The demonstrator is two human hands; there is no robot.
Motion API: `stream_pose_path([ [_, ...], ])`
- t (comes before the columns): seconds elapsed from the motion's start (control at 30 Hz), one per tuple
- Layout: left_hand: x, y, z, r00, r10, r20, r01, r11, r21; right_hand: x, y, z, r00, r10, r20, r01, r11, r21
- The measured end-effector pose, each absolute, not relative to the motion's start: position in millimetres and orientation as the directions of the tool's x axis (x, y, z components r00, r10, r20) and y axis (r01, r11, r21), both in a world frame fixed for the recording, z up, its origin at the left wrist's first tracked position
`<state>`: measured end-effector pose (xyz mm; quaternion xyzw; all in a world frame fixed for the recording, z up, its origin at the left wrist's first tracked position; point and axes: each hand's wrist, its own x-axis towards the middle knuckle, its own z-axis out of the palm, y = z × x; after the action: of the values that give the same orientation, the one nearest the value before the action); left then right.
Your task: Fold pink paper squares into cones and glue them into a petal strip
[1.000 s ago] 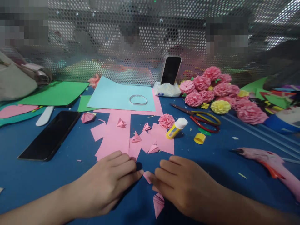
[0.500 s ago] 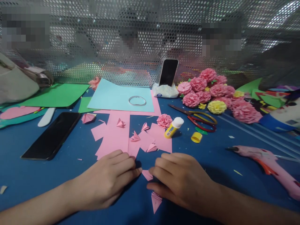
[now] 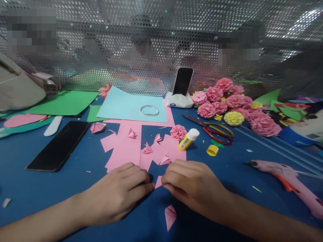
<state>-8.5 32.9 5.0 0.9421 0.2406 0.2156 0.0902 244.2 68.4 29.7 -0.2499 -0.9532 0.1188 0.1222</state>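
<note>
A small folded piece of pink paper [image 3: 158, 182] is between my two hands, just over the blue table. My right hand [image 3: 194, 188] pinches its right side, hiding that part. My left hand [image 3: 121, 193] has its fingers curled together, with the tips at the paper's lower left corner. Nearer to me lies a pleated pink paper triangle [image 3: 170, 217]. Beyond my hands are several folded pink pieces, one a small pink cone [image 3: 165, 160], resting on pink sheets [image 3: 126, 148]. An uncapped yellow glue stick [image 3: 188, 139] stands tilted near a pink paper flower [image 3: 178, 132].
Scissors [image 3: 212, 129] and a yellow cap [image 3: 212, 150] lie right of the glue stick. A pink glue gun [image 3: 285, 178] is at the right, below clear sticks. Paper flowers [image 3: 222, 97] are heaped behind. A black phone [image 3: 59, 146] lies left. A perforated metal panel [image 3: 113, 60] stands at the back.
The small paper between my hands has been turned, and less of it shows beside my right fingers. My right thumb has moved up against the fingers, uncovering the pleated triangle below.
</note>
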Motion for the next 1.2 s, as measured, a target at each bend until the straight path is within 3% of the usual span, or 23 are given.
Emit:
stream_pose_path([
  [0.3,-8,32,9,0.818,0.47,0.331,0.378,-0.874,0.306,243,73,27,-0.834,0.537,0.13,0.455,0.801,-0.39],
  [0.47,-7,33,12,0.835,0.423,0.352,0.345,-0.901,0.264,241,74,27,-0.817,0.564,0.124,0.456,0.762,-0.46],
  [0.83,-7,30,10,0.862,0.315,0.398,0.266,-0.948,0.174,238,74,23,-0.793,0.604,0.085,0.498,0.722,-0.48],
  [1.03,-5,26,6,0.823,0.448,0.349,0.448,-0.89,0.086,236,77,24,-0.791,0.608,0.069,0.494,0.701,-0.514],
  [1.2,-5,28,4,0.814,0.495,0.305,0.477,-0.868,0.138,235,77,25,-0.764,0.642,0.064,0.509,0.661,-0.551],
])
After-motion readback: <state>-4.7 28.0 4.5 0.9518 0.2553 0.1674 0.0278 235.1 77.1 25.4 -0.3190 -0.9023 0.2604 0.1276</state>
